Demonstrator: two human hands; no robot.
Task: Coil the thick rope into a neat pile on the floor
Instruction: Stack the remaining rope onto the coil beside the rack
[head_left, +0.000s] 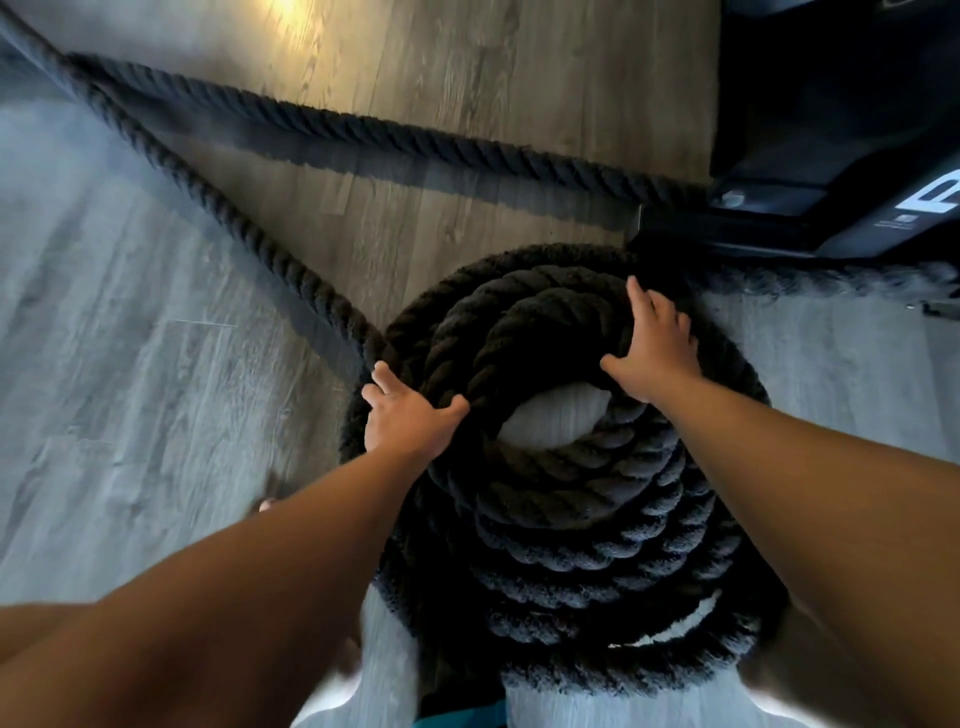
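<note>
Loose rope (208, 192) runs off far-left from the coil (571, 519), joining it right at left hand (408, 415); right hand (654, 345) sits opposite. Both press down, fingers spread.

Reaching forward and down with both bare arms. Pressing palm-down with the left hand (410, 415), thumb splayed toward the right; laying the right hand (657, 348) flat farther ahead, fingers extended, thumb spread leftward.
</note>
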